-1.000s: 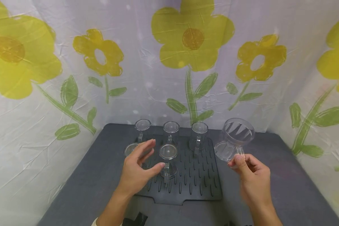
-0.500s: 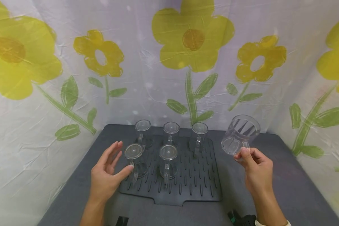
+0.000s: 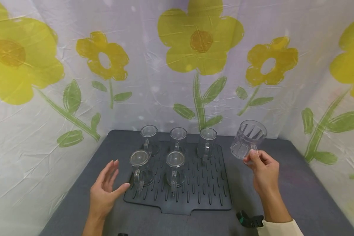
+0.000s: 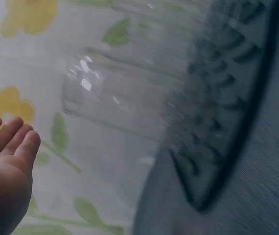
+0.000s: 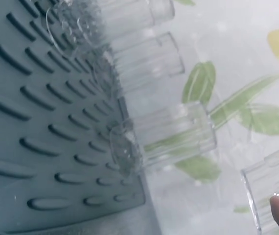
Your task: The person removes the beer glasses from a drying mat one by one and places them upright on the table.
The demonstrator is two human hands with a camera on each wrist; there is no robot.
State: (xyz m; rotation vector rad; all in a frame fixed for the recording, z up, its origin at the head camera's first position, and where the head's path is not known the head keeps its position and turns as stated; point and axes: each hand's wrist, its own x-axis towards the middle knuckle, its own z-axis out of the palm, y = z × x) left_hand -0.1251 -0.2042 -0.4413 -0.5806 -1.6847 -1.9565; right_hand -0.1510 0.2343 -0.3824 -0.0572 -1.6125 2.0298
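2 hands, the left hand (image 3: 104, 188) and the right hand (image 3: 262, 168), are raised over the tabletop (image 3: 306, 196). The left holds nothing, its fingers loosely extended and its thumb spread well apart from them, near the front left mug. The right pinches the handle of the held mug (image 3: 247, 139) between thumb and fingers.

That clear mug is in the air to the right of the mat, mouth up and somewhat tilted. In the head view its long axis slants from the base at lower left to the rim at upper right, and its handle points towards the person.

5 similar mugs stand upside down on the mat (image 3: 212, 198), long axes upright, bases up, handles towards the near side. The front left mug (image 3: 141, 168) and front right mug (image 3: 175, 168) make 1 row; behind them are the back left mug (image 3: 149, 141), back middle mug (image 3: 178, 139) and back right mug (image 3: 207, 144). The dark mat has raised ridges. Beyond it hangs a pale curtain (image 3: 153, 105) printed with yellow flowers.
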